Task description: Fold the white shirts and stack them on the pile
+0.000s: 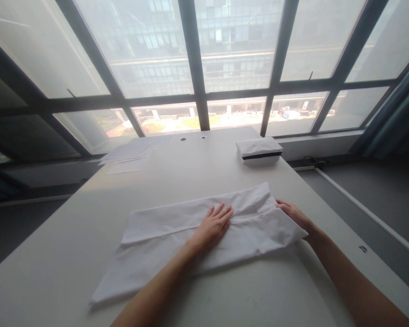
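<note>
A long white folded cloth [163, 250] lies across the near part of the white table, creased lengthwise. Whether it is a garment, I cannot tell. My left hand [214, 225] rests flat on its middle, palm down, with the fingers stretched out. At the cloth's right end, my right hand [295, 214] grips the edge, which is raised there, with one corner sticking out over the wrist. Part of the right hand's fingers is hidden by the fabric.
A neat stack of folded white cloth with a black band [261, 150] sits at the table's far right. White paper sheets [129, 156] lie at the far left. Windows [235, 45] stand beyond the white table [177, 175]. A dark curtain [391, 113] hangs at right.
</note>
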`<act>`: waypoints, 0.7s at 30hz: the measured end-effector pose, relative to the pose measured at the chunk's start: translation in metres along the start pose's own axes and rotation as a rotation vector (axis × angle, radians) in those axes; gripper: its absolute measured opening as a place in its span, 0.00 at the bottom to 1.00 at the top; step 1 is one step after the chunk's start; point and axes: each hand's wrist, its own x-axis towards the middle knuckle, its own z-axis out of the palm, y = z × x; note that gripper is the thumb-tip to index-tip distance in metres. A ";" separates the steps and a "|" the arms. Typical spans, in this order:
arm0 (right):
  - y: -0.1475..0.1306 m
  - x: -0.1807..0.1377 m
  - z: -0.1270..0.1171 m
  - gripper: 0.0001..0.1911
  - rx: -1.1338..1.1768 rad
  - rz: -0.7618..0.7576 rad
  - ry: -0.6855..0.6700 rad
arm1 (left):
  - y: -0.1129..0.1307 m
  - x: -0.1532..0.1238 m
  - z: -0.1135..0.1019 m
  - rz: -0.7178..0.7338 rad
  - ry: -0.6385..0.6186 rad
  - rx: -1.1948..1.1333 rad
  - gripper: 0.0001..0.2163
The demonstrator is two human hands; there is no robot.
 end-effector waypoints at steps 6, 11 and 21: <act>-0.020 -0.010 0.022 0.28 0.003 -0.048 0.077 | 0.000 -0.001 -0.003 0.034 -0.057 0.014 0.28; -0.037 -0.014 0.045 0.28 -0.096 -0.121 0.154 | 0.001 -0.002 -0.001 0.025 -0.022 -0.019 0.28; -0.042 -0.013 0.075 0.30 -0.256 -0.135 0.209 | 0.022 0.054 -0.013 -0.196 0.216 -0.018 0.23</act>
